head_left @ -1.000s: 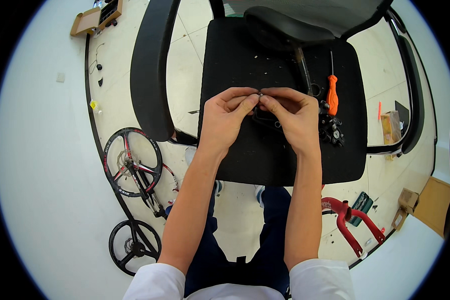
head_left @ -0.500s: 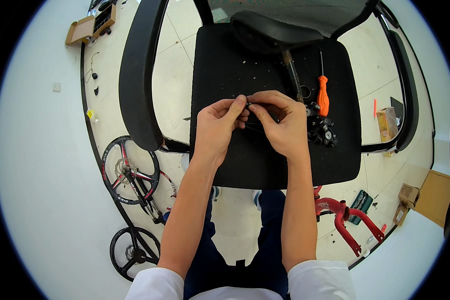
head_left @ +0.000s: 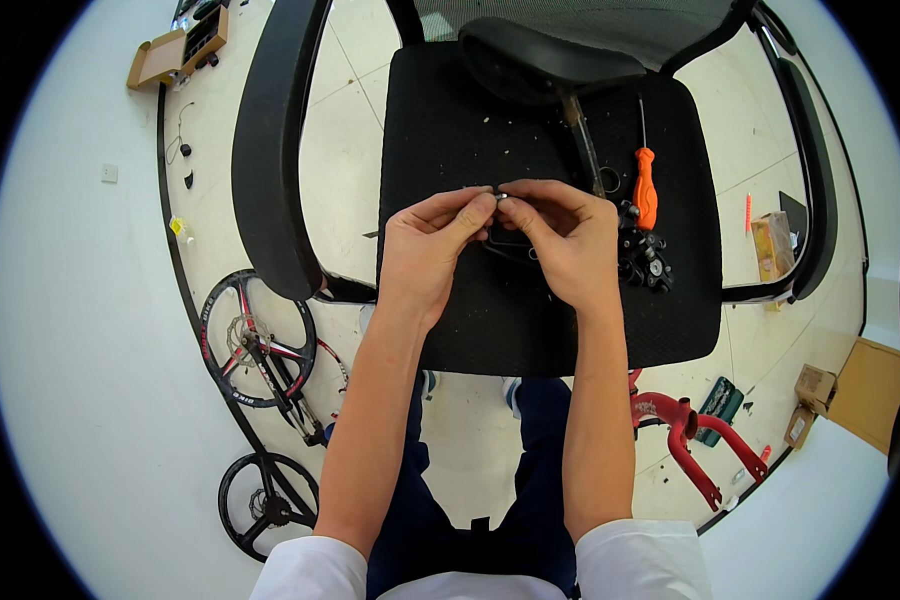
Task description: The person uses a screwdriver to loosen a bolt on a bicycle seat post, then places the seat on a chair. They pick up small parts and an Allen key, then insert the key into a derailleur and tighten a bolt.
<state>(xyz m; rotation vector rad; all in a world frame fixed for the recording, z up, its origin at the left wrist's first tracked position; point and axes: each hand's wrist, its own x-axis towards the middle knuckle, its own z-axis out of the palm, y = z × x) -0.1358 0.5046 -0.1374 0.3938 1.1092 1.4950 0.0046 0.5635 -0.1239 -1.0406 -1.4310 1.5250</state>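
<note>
Between the fingertips of both hands sits a small silvery metal piece point(head_left: 501, 197), too small to name. My left hand point(head_left: 432, 240) pinches its left end with thumb and forefinger. From the other side, my right hand point(head_left: 565, 235) closes on it in the same way. Both hands are over the black chair seat point(head_left: 490, 320). Beyond them lies a bike saddle point(head_left: 550, 62) with its seat post point(head_left: 582, 142). Right of my right hand lie an orange-handled screwdriver point(head_left: 646, 190) and a cluster of black bike parts point(head_left: 647, 262).
Black armrests point(head_left: 270, 150) flank the seat. On the floor are a bike wheel point(head_left: 260, 340), a second black wheel point(head_left: 270, 507), a red bike frame point(head_left: 685, 430), a green case point(head_left: 720, 410), an opened cardboard box point(head_left: 160, 60) and more cardboard point(head_left: 870, 395).
My fingertips have shifted slightly around the small piece, and its silvery side now shows between them. The right hand has tilted a little. The saddle and screwdriver lie as before.
</note>
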